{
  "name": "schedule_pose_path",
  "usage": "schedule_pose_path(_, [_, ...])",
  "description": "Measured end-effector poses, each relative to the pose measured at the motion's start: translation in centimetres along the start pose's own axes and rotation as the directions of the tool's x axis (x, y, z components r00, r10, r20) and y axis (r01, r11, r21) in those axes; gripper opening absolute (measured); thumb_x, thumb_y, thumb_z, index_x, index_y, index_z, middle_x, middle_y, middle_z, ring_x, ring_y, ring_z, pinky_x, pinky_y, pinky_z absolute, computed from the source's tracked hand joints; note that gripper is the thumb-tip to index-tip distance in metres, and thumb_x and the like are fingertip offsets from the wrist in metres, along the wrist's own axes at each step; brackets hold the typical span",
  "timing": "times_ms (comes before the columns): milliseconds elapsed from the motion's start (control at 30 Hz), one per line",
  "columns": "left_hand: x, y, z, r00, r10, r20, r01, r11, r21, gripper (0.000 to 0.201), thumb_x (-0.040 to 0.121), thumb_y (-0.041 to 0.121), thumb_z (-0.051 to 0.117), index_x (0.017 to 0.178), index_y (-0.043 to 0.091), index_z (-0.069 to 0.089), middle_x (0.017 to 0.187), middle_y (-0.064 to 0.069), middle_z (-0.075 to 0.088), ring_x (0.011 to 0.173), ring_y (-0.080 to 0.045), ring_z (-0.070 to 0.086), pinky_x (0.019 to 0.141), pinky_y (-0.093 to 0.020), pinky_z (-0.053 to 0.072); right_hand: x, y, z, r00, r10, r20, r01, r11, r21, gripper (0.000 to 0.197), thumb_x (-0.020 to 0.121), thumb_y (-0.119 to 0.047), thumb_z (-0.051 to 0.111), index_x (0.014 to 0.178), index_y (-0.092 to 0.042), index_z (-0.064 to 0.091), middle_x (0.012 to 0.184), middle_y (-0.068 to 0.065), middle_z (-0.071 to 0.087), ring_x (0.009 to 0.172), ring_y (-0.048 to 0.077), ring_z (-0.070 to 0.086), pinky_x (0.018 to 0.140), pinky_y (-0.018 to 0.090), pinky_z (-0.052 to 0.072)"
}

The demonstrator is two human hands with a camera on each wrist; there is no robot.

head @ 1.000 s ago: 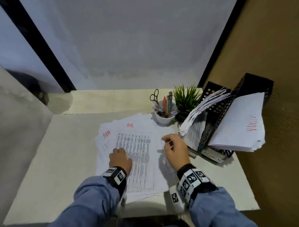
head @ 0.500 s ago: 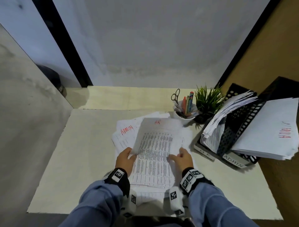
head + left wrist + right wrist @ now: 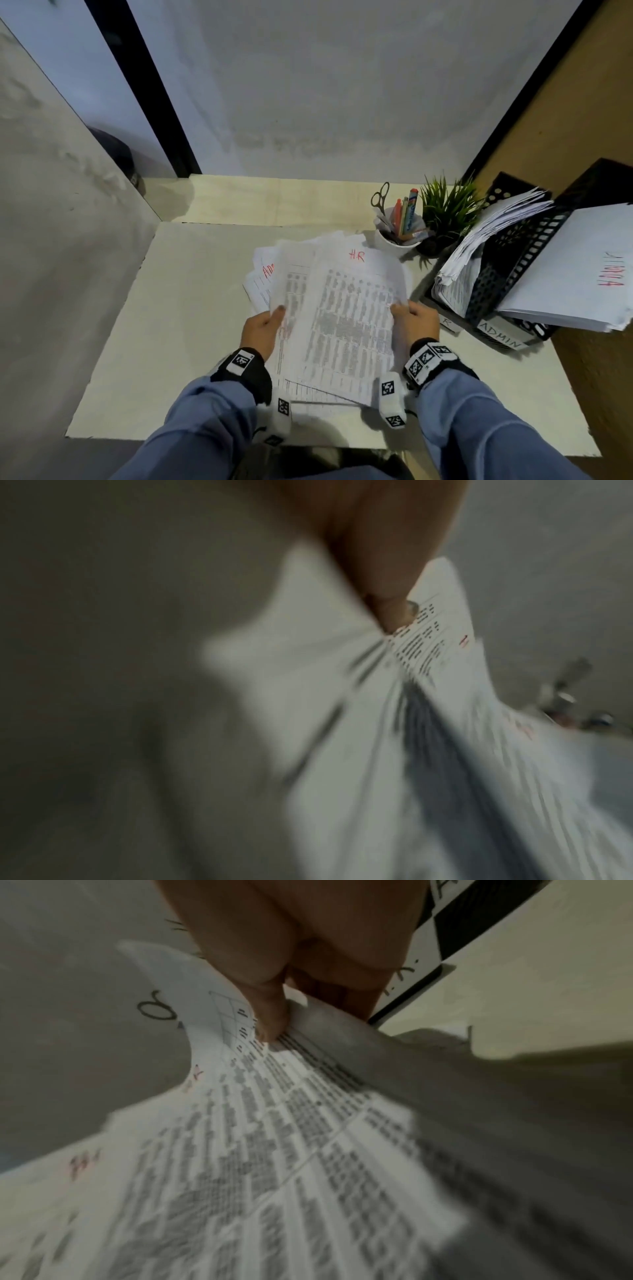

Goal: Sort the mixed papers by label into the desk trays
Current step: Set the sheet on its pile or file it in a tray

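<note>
Both wrist views blurred, lower sheets hidden under the HR sheet point(image 3: 346, 318) at frame centre, which the left hand point(image 3: 262, 327) and right hand point(image 3: 416, 323) pinch by its edges, now tilted rightward toward the trays point(image 3: 507, 274) versus half a second ago.

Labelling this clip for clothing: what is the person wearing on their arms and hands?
Blue-grey long sleeves on both arms. Each wrist carries a black band with square black-and-white coded tags, plus a white tagged block beneath. The left hand and right hand are bare.
</note>
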State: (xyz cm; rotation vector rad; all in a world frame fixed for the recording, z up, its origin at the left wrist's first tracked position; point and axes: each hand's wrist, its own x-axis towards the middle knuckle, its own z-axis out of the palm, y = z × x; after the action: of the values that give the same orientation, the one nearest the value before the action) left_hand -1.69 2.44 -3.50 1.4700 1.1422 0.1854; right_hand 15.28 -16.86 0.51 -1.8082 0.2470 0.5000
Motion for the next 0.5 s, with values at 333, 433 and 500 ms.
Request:
schedule_pose_path(333, [0.9, -0.8, -1.8, 0.992, -0.124, 0.015, 0.124, 0.967, -0.221, 0.027, 0.091, -0.006, 0.048, 0.109, 0.006, 0.066, 0.088, -0.01, 0.061, 0.083, -0.021, 0.047, 0.083, -0.032, 0.037, 0.1, -0.4, -2.7, 0.983, 0.178, 0.042, -0.182, 0.943, 0.278, 0.019, 0.068, 0.018, 0.057, 0.08, 0.003, 0.062, 0.076, 0.006, 0.055, 0.068, 0.024, 0.05, 0.066, 0.019, 0.048])
schedule_pose_path(433, [0.2, -0.2, -0.9, 0.989, -0.131, 0.065, 0.139, 0.98, -0.145, 0.029, 0.086, -0.015, 0.045, 0.1, -0.002, 0.066, 0.089, -0.012, 0.061, 0.085, -0.023, 0.046, 0.082, -0.036, 0.039, 0.3, 0.4, -1.7, 0.982, 0.115, 0.149, -0.144, 0.97, 0.198, 0.018, 0.053, 0.009, 0.065, 0.062, -0.006, 0.067, 0.071, 0.004, 0.062, 0.077, 0.024, 0.058, 0.081, 0.035, 0.046])
schedule_pose_path(500, [-0.6, 0.4, -0.3, 0.989, -0.083, 0.123, 0.098, 0.987, -0.125, 0.027, 0.084, -0.018, 0.045, 0.085, -0.001, 0.066, 0.083, -0.012, 0.062, 0.078, -0.021, 0.052, 0.074, -0.024, 0.042, 0.3, 0.5, -1.1, 0.981, 0.08, 0.178, -0.116, 0.973, 0.201, 0.019, 0.063, 0.017, 0.057, 0.069, 0.001, 0.064, 0.062, 0.001, 0.065, 0.065, 0.015, 0.061, 0.064, 0.021, 0.05])
